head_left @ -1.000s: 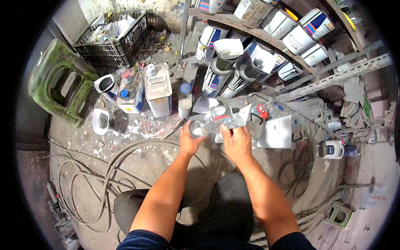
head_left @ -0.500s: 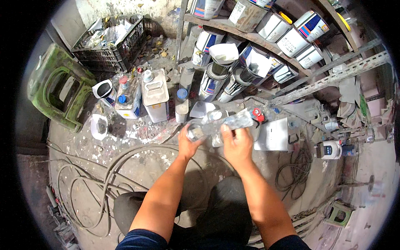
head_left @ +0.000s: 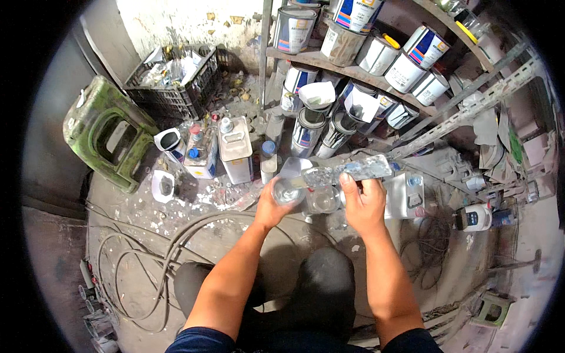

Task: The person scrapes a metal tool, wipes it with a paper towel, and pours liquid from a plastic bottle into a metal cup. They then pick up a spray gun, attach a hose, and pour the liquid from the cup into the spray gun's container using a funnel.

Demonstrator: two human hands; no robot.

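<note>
My left hand (head_left: 272,207) grips a small clear cup (head_left: 287,190) held upright just above the floor. In my right hand (head_left: 364,203) is a clear plastic bottle (head_left: 347,171), tipped onto its side with its mouth pointing left over the cup. A white funnel-like piece (head_left: 292,167) sits just behind the cup, at the bottle's mouth. A second clear jar (head_left: 324,200) stands between my two hands. My knees are bent below my forearms.
Rectangular metal cans (head_left: 235,150) and small bottles stand on the paint-spattered floor ahead. To the left are a green plastic stool (head_left: 106,138) and a black crate (head_left: 170,82). Paint tins (head_left: 306,132) fill the shelves. A square tin (head_left: 407,194) is at right, with cables (head_left: 153,253) on the floor.
The bottle in my right hand has tipped further toward level and stretched out to the right. My left hand has kept the cup at its mouth.
</note>
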